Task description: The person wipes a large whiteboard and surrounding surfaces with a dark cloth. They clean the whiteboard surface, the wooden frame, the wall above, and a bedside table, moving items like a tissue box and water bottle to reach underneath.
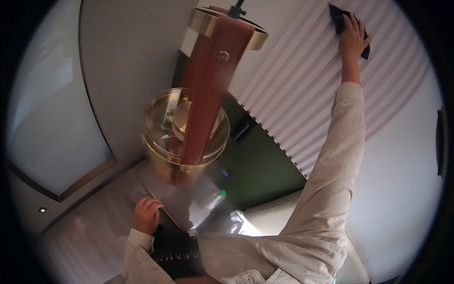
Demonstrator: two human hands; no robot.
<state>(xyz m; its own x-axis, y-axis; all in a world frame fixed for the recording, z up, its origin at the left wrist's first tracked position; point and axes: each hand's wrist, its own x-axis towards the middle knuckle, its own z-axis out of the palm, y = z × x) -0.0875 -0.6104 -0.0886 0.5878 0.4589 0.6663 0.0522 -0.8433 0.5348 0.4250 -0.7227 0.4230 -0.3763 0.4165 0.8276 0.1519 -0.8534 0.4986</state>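
My right hand (352, 39) is stretched out to the upper right, at the end of a beige sleeve. It has hold of a dark cloth (338, 24) and presses it against a pale pink ribbed wall panel (301, 81). Low in the view, my left hand (147, 216) is bent with its fingers curled together, near the edge of a table (170, 198). The inside of that hand is hidden, and nothing shows sticking out of it. Between the hands hangs a pendant lamp with a brown leather strap (216, 78) and a round glass shade (156, 106).
The lamp's upper brass ring (204, 23) and lower brass band (159, 158) stand out around the strap. A clear bottle with a green cap (222, 193) is near a green wall panel (262, 170). A pale padded seat (273, 209) lies below. A framed panel (53, 106) is at left.
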